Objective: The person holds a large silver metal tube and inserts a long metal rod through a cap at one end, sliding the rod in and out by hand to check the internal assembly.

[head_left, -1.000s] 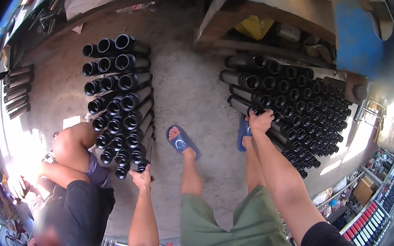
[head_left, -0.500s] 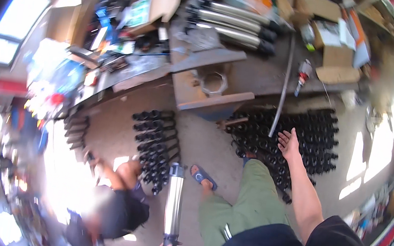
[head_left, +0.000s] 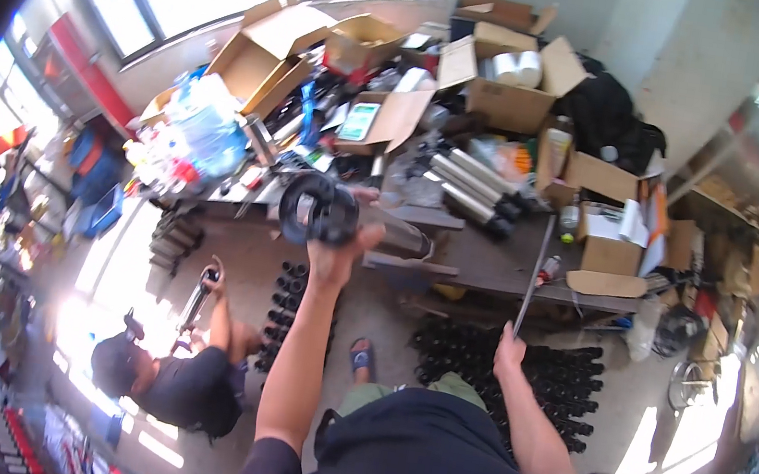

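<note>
My left hand point(head_left: 344, 249) is raised at the bench, wrapped round a silver metal cylinder point(head_left: 407, 234) near its black ribbed end cap point(head_left: 304, 209). The cap points toward me, and the cylinder's body runs off to the right over a bracket point(head_left: 409, 266) at the bench edge; whether it touches the bracket I cannot tell. Lower on the right, my right hand point(head_left: 509, 352) is closed on the lower end of a long thin metal rod point(head_left: 535, 278). The rod's upper end leans across the bench edge, left of a red and clear bottle point(head_left: 549, 270).
Several silver cylinders point(head_left: 473, 190) lie on the cluttered bench point(head_left: 492, 263) among open cardboard boxes point(head_left: 509, 108). Rows of black fittings point(head_left: 516, 373) cover the floor below. At the left a co-worker point(head_left: 175, 383) crouches, holding another cylinder point(head_left: 196, 300).
My left hand has lifted the cylinder from low at my side up to the bench. My right hand, open before, has closed on the rod. The view has tilted up.
</note>
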The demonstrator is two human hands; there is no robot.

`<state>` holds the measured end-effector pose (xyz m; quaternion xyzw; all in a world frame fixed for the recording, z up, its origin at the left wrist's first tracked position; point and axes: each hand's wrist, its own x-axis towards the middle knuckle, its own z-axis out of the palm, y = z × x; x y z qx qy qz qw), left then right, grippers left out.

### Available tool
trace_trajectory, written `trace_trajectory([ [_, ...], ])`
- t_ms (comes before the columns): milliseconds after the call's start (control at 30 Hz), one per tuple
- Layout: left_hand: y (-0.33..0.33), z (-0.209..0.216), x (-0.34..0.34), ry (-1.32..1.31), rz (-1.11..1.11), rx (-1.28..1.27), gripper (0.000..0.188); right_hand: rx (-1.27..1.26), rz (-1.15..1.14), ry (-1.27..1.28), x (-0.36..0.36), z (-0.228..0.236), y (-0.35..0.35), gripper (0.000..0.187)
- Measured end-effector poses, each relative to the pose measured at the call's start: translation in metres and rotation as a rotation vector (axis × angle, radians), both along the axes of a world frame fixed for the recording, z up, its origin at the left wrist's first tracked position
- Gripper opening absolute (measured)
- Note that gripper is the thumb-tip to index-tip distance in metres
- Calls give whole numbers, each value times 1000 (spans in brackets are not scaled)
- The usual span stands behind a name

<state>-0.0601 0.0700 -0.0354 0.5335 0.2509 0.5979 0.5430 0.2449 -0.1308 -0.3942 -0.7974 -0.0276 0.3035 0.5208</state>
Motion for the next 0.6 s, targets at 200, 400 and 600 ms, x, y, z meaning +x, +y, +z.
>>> trace_trajectory([
  [200,127,-48,91,-37,-143,-225,34,-207,139,-321,-24,68,-168,52],
  [400,174,-38,93,118,-475,-377,38,-211,193,-435,-89,123,-205,49],
  [600,149,-39,79,343,-651,56,52,-122,224,-460,-120,169,-175,37],
])
